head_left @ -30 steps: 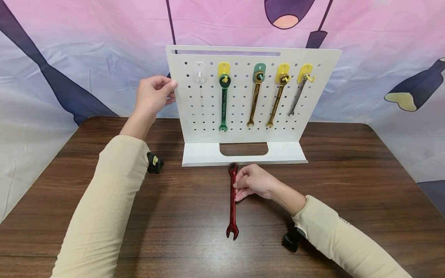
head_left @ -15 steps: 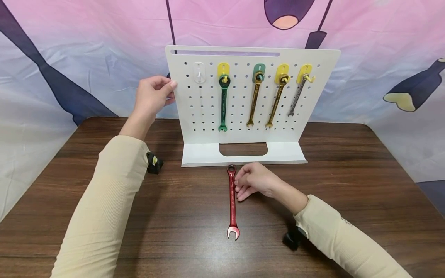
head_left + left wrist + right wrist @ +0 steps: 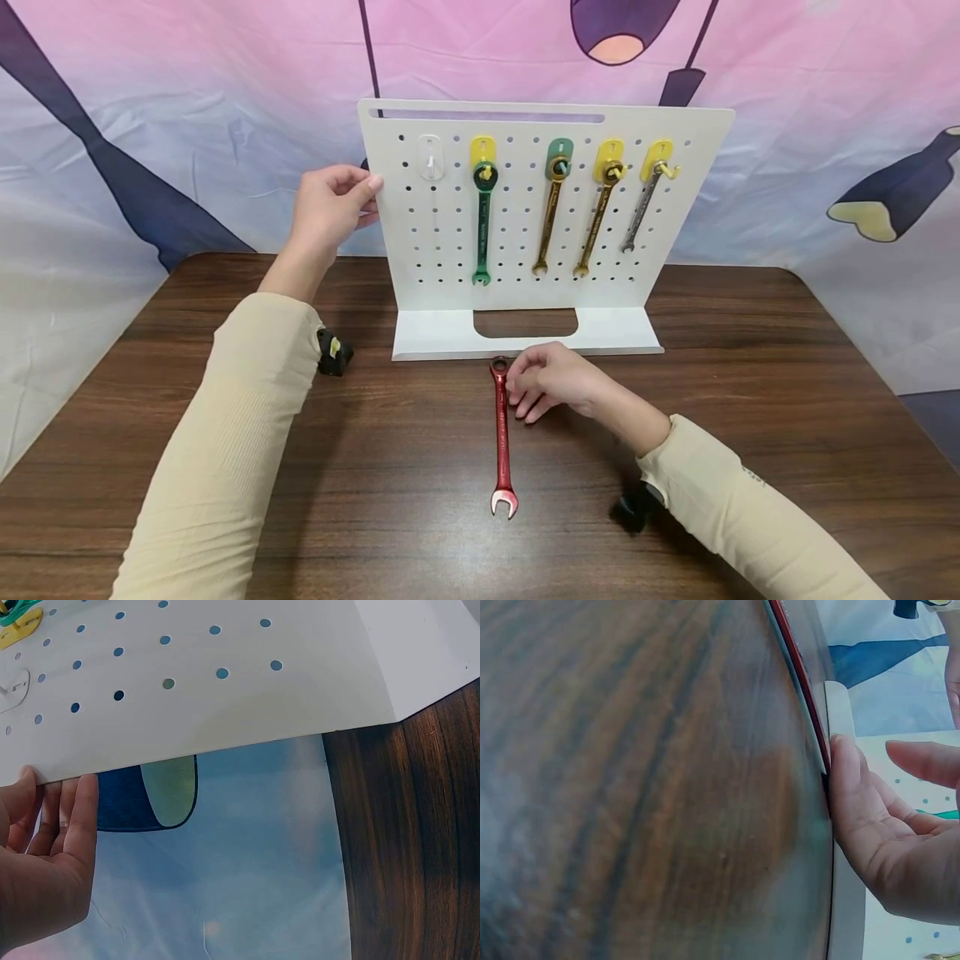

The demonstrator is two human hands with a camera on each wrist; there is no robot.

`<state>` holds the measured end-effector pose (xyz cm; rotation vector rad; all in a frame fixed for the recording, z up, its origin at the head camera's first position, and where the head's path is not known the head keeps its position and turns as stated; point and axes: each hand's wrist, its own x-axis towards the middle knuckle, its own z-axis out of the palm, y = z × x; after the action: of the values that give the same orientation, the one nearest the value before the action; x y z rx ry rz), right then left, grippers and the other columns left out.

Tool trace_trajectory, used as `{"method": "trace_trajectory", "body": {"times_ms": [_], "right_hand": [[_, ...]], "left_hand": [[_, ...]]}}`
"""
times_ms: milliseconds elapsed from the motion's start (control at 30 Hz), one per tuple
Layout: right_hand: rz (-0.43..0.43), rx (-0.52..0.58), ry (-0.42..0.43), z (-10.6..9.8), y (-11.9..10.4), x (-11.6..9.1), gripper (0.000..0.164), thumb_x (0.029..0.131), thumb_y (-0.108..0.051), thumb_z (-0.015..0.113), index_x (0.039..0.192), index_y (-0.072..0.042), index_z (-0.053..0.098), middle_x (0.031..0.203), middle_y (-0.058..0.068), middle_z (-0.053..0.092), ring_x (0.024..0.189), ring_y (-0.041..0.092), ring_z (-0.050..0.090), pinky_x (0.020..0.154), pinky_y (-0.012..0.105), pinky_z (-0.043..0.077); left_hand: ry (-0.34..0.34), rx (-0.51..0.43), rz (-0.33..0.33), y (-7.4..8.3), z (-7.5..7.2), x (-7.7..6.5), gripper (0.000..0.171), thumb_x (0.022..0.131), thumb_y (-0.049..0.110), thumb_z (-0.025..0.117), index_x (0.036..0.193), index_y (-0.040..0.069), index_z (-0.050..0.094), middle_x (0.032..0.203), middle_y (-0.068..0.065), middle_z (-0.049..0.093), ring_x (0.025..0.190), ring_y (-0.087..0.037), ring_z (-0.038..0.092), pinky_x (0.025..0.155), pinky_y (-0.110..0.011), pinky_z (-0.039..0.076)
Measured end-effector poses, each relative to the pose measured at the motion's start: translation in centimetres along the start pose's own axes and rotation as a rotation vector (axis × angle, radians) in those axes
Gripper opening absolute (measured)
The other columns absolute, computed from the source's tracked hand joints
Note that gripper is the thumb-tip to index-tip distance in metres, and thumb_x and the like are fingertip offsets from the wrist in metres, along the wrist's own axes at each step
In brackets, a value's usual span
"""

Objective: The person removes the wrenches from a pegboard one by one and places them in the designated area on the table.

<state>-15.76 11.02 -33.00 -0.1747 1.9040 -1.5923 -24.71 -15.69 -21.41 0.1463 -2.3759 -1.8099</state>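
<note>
My left hand [image 3: 330, 208] pinches the left edge of a white pegboard [image 3: 450, 292], thumb in front and fingers behind, as the left wrist view also shows. A red combination wrench [image 3: 502, 433] lies flat on the table before the board, ring end toward it and open jaw toward me. Beside its upper part is my right hand [image 3: 558, 379], fingertips right at the wrench's edge. In the right wrist view the thumb stands apart from the fingers, with nothing gripped between them. A green wrench [image 3: 483, 225], two gold-coloured wrenches and a small silver wrench [image 3: 639, 212] hang from hooks on the board.
A clear hook [image 3: 431, 158] on the board's left carries nothing. The board's foot [image 3: 431, 333] rests on the dark wooden table [image 3: 375, 467]. A patterned cloth backdrop [image 3: 225, 125] hangs behind the table.
The red wrench has gone from tilted on its side to flat on the table. My right hand has loosened from it and shifted slightly up. My left hand has stayed still.
</note>
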Motion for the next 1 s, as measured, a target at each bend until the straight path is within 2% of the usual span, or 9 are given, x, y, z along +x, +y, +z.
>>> {"method": "trace_trajectory", "body": {"times_ms": [167, 333, 833, 1000], "right_hand": [[-0.04, -0.021, 0.0, -0.4, -0.5, 0.1, 0.009, 0.083, 0.007, 0.053, 0.091, 0.009, 0.054, 0.073, 0.017, 0.059, 0.057, 0.02, 0.06, 0.057, 0.036, 0.058], [-0.067, -0.017, 0.006, -0.9, -1.0, 0.3, 0.013, 0.084, 0.007, 0.052, 0.096, 0.013, 0.053, 0.074, 0.017, 0.061, 0.057, 0.02, 0.06, 0.058, 0.036, 0.058], [-0.081, -0.056, 0.016, -1.7, -2.8, 0.6, 0.017, 0.085, 0.004, 0.055, 0.1, 0.012, 0.053, 0.079, 0.02, 0.062, 0.061, 0.022, 0.062, 0.065, 0.041, 0.057], [-0.085, -0.067, 0.012, -2.1, -3.4, 0.9, 0.023, 0.087, 0.004, 0.053, 0.107, 0.016, 0.05, 0.083, 0.021, 0.061, 0.064, 0.023, 0.062, 0.069, 0.041, 0.057]], "left_hand": [[0.003, -0.006, 0.007, 0.0, 0.0, 0.0, 0.025, 0.088, 0.023, 0.06, 0.1, 0.001, 0.061, 0.083, -0.002, 0.053, 0.075, -0.011, 0.052, 0.082, -0.029, 0.053], [0.001, -0.007, 0.006, 0.0, 0.0, 0.0, 0.025, 0.088, 0.023, 0.059, 0.1, 0.001, 0.061, 0.083, -0.002, 0.053, 0.075, -0.012, 0.052, 0.081, -0.029, 0.053], [-0.003, -0.006, 0.004, -0.1, 0.0, 0.0, 0.027, 0.088, 0.023, 0.06, 0.102, 0.001, 0.061, 0.084, -0.002, 0.054, 0.075, -0.011, 0.053, 0.082, -0.029, 0.053], [-0.004, -0.005, 0.006, 0.0, 0.0, 0.1, 0.026, 0.088, 0.023, 0.06, 0.101, 0.001, 0.061, 0.083, -0.002, 0.054, 0.075, -0.012, 0.053, 0.082, -0.03, 0.053]]}}
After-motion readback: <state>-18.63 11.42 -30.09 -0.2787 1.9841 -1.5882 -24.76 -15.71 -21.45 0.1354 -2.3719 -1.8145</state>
